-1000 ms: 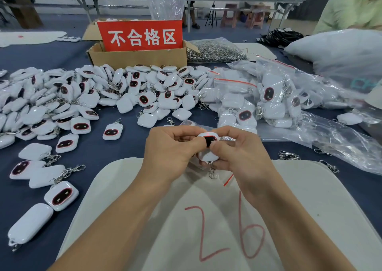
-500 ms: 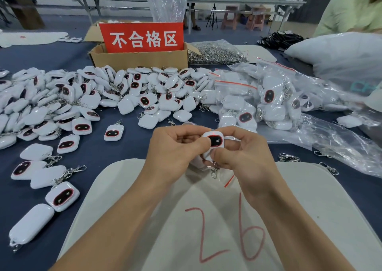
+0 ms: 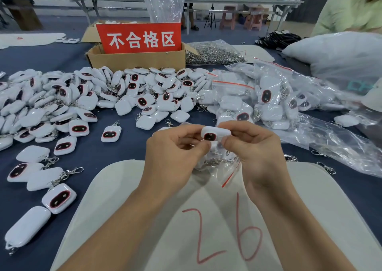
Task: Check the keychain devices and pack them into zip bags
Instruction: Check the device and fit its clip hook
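While both hands work above the far edge of the white mat (marked "26" in red), a strip of blue tablecloth shows between the mat's left edge and the nearest loose units. The mat's rounded far corners are in view; its near edge runs out of frame.

Item: keychain device, one, held just above the mat's far edge. White rounded shell, glossy dark oval face ringed in red, face turned toward the camera.
Left hand: thumb and forefinger pinch the device's left end, other fingers curled.
Right hand: thumb and forefinger pinch its right end.
Zip bag: one, clear with a red seal strip, hanging under the hands onto the mat; which hand holds it cannot be told.
Loose devices left of the mat: five.
Heap of devices beyond the mat: too many to count.
Filled bags beyond the mat to the right: several, overlapping.
Cardboard box with red sign: one, behind the heap.
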`<action>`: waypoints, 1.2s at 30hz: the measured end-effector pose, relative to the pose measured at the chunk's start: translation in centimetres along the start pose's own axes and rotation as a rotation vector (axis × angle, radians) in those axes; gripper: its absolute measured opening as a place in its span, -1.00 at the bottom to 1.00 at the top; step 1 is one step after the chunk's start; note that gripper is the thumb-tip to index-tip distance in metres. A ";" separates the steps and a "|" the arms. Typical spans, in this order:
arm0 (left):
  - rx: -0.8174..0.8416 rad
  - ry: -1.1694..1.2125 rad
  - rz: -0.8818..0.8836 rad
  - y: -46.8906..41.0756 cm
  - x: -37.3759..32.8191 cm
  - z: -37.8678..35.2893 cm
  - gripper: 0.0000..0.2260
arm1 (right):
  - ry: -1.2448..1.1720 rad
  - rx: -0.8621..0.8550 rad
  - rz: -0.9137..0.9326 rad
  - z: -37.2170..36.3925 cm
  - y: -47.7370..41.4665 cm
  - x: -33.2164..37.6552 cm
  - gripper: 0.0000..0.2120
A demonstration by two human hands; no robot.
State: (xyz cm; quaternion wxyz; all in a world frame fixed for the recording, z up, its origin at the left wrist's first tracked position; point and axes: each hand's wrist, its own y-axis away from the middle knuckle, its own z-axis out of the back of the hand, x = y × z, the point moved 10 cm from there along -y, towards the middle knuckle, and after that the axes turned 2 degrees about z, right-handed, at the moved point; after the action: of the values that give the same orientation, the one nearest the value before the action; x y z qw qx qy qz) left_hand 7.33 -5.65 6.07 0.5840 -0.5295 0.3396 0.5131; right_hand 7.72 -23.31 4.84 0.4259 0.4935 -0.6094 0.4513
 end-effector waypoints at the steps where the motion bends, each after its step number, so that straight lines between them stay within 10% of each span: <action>1: -0.006 0.001 -0.019 0.0 -0.2 0.1 -0.70 | -0.004 0.003 -0.001 0.0 0.0 -0.1 -0.64; 11: 0.026 0.213 0.241 -0.2 2.2 -0.1 -0.90 | 0.257 0.009 0.083 -0.9 0.3 0.7 -0.52; 18: 0.039 0.173 0.145 0.0 1.1 -0.4 -0.83 | 0.145 0.065 -0.013 -1.3 0.1 -0.3 -0.93; 21: 0.079 0.136 0.077 0.0 0.2 -0.8 -0.84 | 0.185 0.059 -0.022 -1.0 0.0 -0.6 -0.64; 26: 0.028 0.119 0.100 0.3 0.4 -0.4 -0.80 | 0.206 0.168 -0.059 -1.6 0.2 -0.5 -0.77; 36: 0.111 -0.672 -0.077 2.7 -1.5 -3.7 -0.52 | 0.195 -0.346 -0.101 6.3 -0.8 1.0 -0.80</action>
State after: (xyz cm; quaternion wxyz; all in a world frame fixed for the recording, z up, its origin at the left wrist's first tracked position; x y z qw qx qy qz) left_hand 4.91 -9.86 6.03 0.7101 -0.3106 0.1356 0.6172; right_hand 7.86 -29.73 4.50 0.5835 0.3968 -0.6082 0.3636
